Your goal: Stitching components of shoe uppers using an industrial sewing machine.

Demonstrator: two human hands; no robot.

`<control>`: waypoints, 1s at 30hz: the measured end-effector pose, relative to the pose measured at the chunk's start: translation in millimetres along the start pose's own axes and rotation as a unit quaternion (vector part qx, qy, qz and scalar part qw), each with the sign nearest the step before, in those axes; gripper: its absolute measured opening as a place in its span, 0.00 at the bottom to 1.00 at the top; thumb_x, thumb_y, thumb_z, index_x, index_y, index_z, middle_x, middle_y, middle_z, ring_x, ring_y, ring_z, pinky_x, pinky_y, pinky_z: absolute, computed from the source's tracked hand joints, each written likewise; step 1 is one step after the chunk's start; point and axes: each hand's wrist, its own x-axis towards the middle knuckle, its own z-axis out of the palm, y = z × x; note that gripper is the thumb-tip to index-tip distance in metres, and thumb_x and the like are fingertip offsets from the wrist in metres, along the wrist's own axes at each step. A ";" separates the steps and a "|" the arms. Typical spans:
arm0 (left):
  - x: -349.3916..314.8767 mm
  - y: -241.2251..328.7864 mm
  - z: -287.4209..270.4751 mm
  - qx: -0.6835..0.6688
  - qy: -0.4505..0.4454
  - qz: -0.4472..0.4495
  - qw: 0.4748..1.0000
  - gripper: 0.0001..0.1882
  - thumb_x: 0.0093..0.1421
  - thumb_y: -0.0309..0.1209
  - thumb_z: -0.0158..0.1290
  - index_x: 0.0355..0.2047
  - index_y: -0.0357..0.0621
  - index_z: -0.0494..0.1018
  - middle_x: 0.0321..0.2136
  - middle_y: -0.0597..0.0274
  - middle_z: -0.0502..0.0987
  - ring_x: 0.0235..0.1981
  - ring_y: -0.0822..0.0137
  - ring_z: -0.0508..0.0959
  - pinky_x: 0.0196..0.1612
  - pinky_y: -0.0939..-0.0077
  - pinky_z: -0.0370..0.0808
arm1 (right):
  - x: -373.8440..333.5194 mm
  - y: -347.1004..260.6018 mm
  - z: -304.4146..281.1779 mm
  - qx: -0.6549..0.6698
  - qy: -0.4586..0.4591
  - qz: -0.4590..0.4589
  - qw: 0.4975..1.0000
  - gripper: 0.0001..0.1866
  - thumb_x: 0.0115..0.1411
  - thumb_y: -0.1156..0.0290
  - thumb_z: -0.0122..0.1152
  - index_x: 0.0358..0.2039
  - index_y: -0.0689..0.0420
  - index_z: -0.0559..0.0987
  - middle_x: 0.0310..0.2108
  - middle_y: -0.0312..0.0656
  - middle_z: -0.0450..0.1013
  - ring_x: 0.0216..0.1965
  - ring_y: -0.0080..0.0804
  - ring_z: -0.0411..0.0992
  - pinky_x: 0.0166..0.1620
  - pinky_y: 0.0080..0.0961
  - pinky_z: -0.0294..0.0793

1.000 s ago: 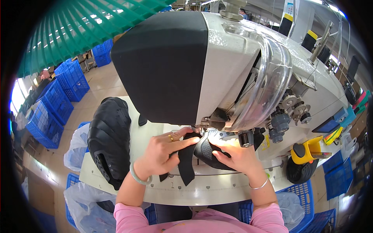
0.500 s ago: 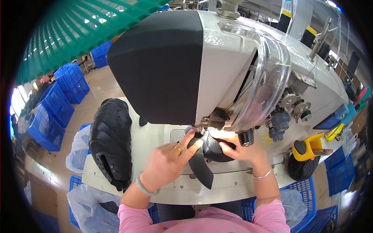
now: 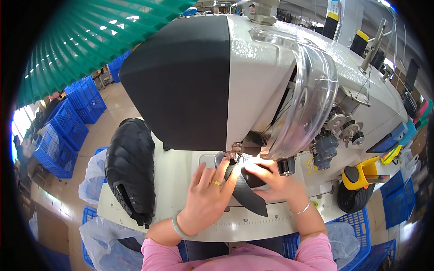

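Observation:
A sewing machine point(image 3: 266, 67) stands over the work, its lit needle area point(image 3: 239, 156) right above my fingertips. My left hand point(image 3: 205, 194), with a ring and a bracelet, presses a black textured strip point(image 3: 249, 197) between thumb and forefinger, close by the presser foot. The strip's free end slants down to the right. From the right, my right hand point(image 3: 278, 183) grips a dark curved piece point(image 3: 254, 179) beside the strip. Its fingers partly cover that piece, and glare hides detail at the needle.
A black ribbed padded piece point(image 3: 129, 171) lies on the white table point(image 3: 174, 194) at left. Blue crates point(image 3: 56, 151) line the left floor. A yellow holder point(image 3: 360, 176) stands at right, and a green slatted object point(image 3: 99, 40) hangs overhead.
The strip's free end has swung to the right and partly covers the curved piece. My left hand has shifted slightly right, its fingers closer together; my right fingers have moved nearer the needle.

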 end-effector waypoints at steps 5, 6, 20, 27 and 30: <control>9.9 -23.0 3.8 -0.200 -0.004 -0.036 0.979 0.16 0.47 0.20 0.55 0.38 0.43 0.79 0.39 0.60 0.77 0.41 0.58 0.78 0.48 0.57 0.75 | -18.3 10.3 11.7 -0.115 0.020 -0.080 0.990 0.36 0.33 0.76 0.62 0.51 0.44 0.80 0.49 0.38 0.73 0.37 0.36 0.72 0.47 0.39 0.65; 12.0 -24.3 2.1 -0.236 0.003 -0.069 0.969 0.17 0.45 0.19 0.57 0.38 0.43 0.79 0.36 0.61 0.78 0.38 0.58 0.79 0.43 0.62 0.77 | -20.1 9.3 12.3 -0.096 0.019 -0.046 0.994 0.36 0.32 0.76 0.60 0.48 0.43 0.81 0.48 0.38 0.74 0.36 0.36 0.71 0.45 0.36 0.66; 7.6 -19.2 8.7 -0.129 0.053 0.029 0.990 0.15 0.43 0.24 0.57 0.35 0.42 0.79 0.35 0.62 0.77 0.41 0.61 0.78 0.44 0.60 0.79 | -5.5 -3.4 -7.8 0.135 -0.047 0.068 0.987 0.26 0.39 0.73 0.71 0.44 0.46 0.84 0.45 0.37 0.77 0.44 0.39 0.75 0.46 0.35 0.67; 6.5 -16.8 8.3 -0.117 0.051 0.026 0.991 0.16 0.43 0.25 0.56 0.35 0.42 0.79 0.36 0.62 0.77 0.42 0.61 0.78 0.45 0.59 0.80 | -4.3 -7.7 -1.0 0.090 -0.020 0.062 0.994 0.24 0.39 0.70 0.73 0.42 0.45 0.84 0.42 0.35 0.79 0.43 0.36 0.76 0.46 0.35 0.67; 8.1 -15.5 8.6 -0.109 0.055 0.025 0.992 0.16 0.43 0.25 0.56 0.36 0.42 0.78 0.37 0.62 0.77 0.42 0.62 0.78 0.45 0.61 0.79 | -3.0 -7.8 3.3 0.096 0.023 0.056 0.994 0.23 0.38 0.69 0.74 0.41 0.46 0.85 0.41 0.35 0.79 0.42 0.36 0.76 0.44 0.33 0.69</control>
